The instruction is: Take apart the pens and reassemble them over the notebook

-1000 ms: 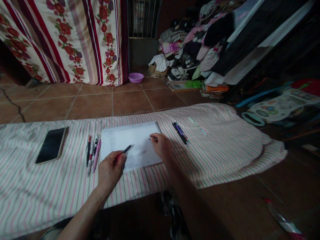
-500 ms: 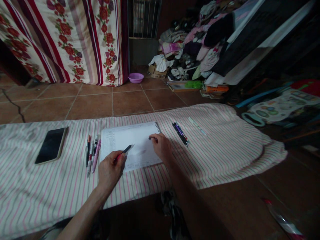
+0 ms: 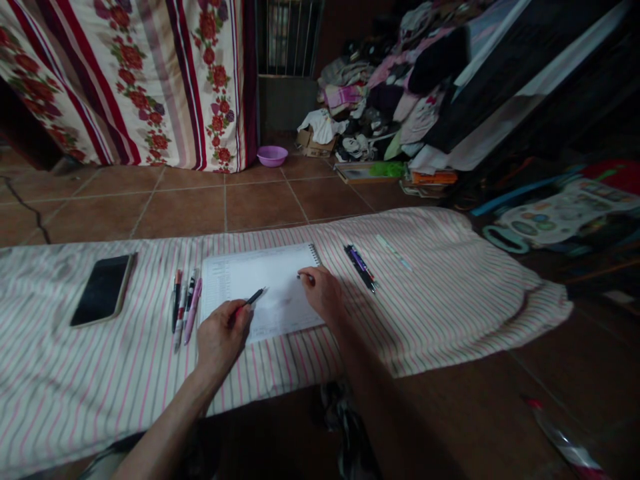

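Note:
A spiral-bound notebook (image 3: 265, 267) lies on the striped cloth, its page mostly white with faint print along the edges. My left hand (image 3: 223, 333) rests at its lower left, fingers closed round a dark pen (image 3: 256, 296) whose tip points up and right over the page. Over the right side of the page, my right hand (image 3: 323, 292) pinches a small dark piece (image 3: 300, 276), perhaps a pen cap; most of it is hidden by the fingers. Several pens (image 3: 185, 307) lie left of the notebook, and more pens (image 3: 360, 268) lie to its right.
A phone (image 3: 103, 291) lies on the striped cloth (image 3: 450, 287) at the left. A pale strip (image 3: 394, 252) lies beyond the right pens. Across the tiled floor stand a purple basin (image 3: 272, 156) and a heap of clothes (image 3: 380, 100), near a floral curtain (image 3: 165, 80).

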The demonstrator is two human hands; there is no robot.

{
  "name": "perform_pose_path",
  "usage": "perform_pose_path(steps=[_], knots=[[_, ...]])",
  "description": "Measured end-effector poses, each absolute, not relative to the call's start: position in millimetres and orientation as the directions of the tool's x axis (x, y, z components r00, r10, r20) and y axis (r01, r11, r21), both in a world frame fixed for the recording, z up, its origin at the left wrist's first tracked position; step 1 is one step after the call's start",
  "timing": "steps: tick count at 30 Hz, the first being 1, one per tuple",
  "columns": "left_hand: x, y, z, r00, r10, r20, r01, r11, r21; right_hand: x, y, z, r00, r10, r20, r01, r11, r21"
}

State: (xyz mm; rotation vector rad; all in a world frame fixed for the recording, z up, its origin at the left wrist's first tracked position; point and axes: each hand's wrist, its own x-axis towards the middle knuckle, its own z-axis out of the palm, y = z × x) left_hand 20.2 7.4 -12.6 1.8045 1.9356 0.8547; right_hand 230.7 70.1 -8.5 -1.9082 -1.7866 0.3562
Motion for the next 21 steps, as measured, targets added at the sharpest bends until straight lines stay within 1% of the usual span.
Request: perform_pose_path(steps=[7, 10, 13, 16, 18, 21], knots=[[20.7, 7.7, -10.1, -0.104, 0.984, 0.144, 0.788, -0.007, 0.616, 230.2, 69.7, -7.9, 0.106, 0.983, 0.152, 0.851, -0.010, -0.525], [20.8, 8.0, -10.2, -0.098, 0.982, 0.164, 0.788, -0.025, 0.615, 230.1, 70.0, -6.9, 0.125, 0.970, 0.207, 0.840, 0.008, -0.542], [21.2, 8.0, -10.4, -0.097, 0.980, 0.172, 0.794, -0.028, 0.607, 226.2, 68.5, -3.6, 0.138, 0.944, 0.301, 0.807, 0.069, -0.587], [21.9, 7.9, -10.2, -0.094, 0.981, 0.171, 0.801, -0.027, 0.598, 215.9, 64.9, -0.2, 0.096, 0.927, 0.363, 0.744, 0.175, -0.645], [22.4, 7.9, -9.9, -0.092, 0.981, 0.171, 0.798, -0.030, 0.602, 207.2, 62.7, 0.0, 0.059, 0.931, 0.359, 0.678, 0.227, -0.699], [22.3, 8.0, -9.6, -0.093, 0.980, 0.173, 0.791, -0.033, 0.611, 196.3, 61.8, -2.6, -0.002, 0.954, 0.299, 0.575, 0.246, -0.780]])
